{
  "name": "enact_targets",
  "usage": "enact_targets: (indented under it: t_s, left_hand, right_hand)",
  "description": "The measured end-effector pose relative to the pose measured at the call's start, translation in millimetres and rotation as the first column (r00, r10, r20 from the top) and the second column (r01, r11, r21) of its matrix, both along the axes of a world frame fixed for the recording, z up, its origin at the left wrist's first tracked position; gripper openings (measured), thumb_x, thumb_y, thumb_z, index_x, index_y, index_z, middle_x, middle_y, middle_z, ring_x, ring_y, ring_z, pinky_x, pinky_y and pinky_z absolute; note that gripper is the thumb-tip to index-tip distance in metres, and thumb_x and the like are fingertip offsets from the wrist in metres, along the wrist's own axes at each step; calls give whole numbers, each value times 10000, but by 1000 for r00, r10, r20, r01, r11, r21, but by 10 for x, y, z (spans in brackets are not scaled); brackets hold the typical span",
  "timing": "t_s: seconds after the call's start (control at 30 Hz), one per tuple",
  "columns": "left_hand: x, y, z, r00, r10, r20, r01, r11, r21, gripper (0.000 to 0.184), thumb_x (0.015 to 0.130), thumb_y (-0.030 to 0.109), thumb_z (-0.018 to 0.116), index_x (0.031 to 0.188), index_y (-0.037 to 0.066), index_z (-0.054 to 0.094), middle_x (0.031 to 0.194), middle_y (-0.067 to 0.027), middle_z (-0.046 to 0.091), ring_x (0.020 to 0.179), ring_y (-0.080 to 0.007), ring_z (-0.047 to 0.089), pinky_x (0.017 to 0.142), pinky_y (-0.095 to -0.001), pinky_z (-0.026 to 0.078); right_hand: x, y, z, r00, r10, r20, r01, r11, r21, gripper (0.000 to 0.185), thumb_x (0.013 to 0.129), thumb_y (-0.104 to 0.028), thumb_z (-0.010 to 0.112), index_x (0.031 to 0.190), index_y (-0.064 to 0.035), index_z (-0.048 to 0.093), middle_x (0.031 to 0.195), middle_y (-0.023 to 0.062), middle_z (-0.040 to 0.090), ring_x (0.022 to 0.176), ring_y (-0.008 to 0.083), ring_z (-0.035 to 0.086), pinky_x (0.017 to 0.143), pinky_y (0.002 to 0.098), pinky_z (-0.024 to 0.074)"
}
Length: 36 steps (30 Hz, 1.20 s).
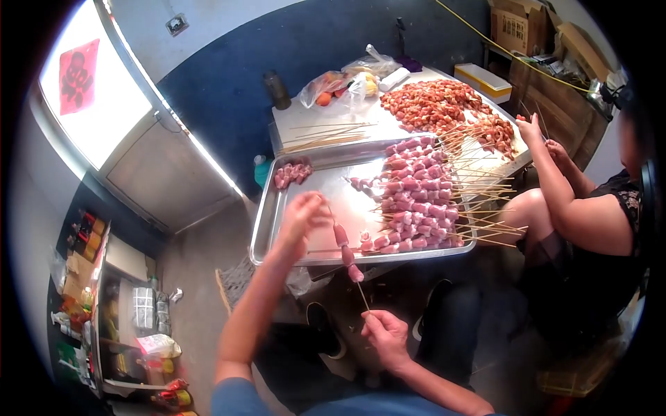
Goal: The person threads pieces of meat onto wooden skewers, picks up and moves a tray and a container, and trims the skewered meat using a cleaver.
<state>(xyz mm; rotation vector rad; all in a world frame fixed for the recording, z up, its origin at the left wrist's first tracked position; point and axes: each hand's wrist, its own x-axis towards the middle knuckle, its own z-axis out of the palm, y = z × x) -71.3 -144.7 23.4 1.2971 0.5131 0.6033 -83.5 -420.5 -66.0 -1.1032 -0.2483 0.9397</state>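
My right hand pinches the bare lower end of a bamboo meat skewer, which slants up and away from me. Several pink pieces of raw meat are threaded along its upper part. Beside the skewer's upper tip is my left hand, fingers bent and smeared, so its grip is unclear. Both hands are at the near side of a large metal tray. Inside, a small heap of loose meat pieces lies at the far left. Finished-looking meat skewers are stacked on the right, sticks overhanging the rim.
Behind the tray, bare bamboo sticks lie on the white table. Reddish meat chunks are piled there, near plastic bags of fruit. Another person sits at right, holding a thin stick. A stocked shelf stands left.
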Motion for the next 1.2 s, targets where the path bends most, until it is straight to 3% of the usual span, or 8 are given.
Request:
enact_targets:
  t_s: [0.07,0.17,0.23,0.33,0.53,0.6,0.93,1.2]
  left_hand:
    - [106,576,-38,964,216,-154,-149,921,360,202,896,96,570,1069,-9,574,969,-96,620,790,-190,640,650,-313,505]
    - [243,1164,-109,890,391,-233,-198,794,575,152,858,61,580,992,11,630,933,-99,627,787,-206,642,673,-333,497]
    - [335,1462,-263,802,579,-147,-59,322,945,133,827,48,602,945,45,662,915,-106,617,781,-254,632,698,-363,489]
    - [417,1439,-289,871,476,-122,37,184,982,149,800,37,617,929,79,677,905,-120,591,786,-305,611,722,-393,477]
    - [414,1470,-297,878,367,-309,261,176,949,208,735,-38,611,890,81,681,898,-134,574,814,-335,608,700,-417,478]
    - [349,1482,-266,827,439,-351,407,-36,913,143,736,-41,604,826,56,660,892,-126,577,828,-328,609,713,-415,490]
    - [266,1304,-170,881,380,-280,335,-85,938,185,757,89,650,938,57,640,992,-140,559,938,-331,586,775,-420,491]
    - [515,1368,-203,689,537,-486,338,355,872,185,800,214,653,845,41,701,953,-171,659,920,-339,623,801,-420,481]
  right_hand:
    - [11,-10,-19,1000,12,-11,-12,1000,-6,152,934,-108,587,1036,-10,644,709,0,605,555,19,471,492,166,366]
    - [26,-26,-30,999,30,20,-31,999,8,148,935,-105,584,1024,-7,650,716,2,608,562,25,484,492,162,367]
    - [46,-33,-24,999,34,24,-35,999,5,149,935,-104,582,1024,-6,651,717,2,609,564,27,487,494,162,368]
    - [72,-32,-63,999,37,9,-37,999,-14,155,935,-107,583,1029,-4,651,718,7,610,566,29,492,496,163,370]
    - [149,-44,-104,999,23,25,-22,1000,-16,162,936,-114,586,1032,0,650,723,3,613,569,28,495,500,162,372]
    - [149,-50,-112,999,12,47,-11,1000,-18,161,932,-133,586,1010,-14,660,704,18,624,563,45,527,496,168,383]
    - [75,-81,-110,999,2,42,-2,1000,-7,163,930,-138,593,1015,-17,661,703,12,627,555,36,512,494,165,377]
    - [45,-111,-107,998,0,69,4,999,-47,177,931,-143,592,1023,-7,656,699,16,627,546,39,514,492,168,380]
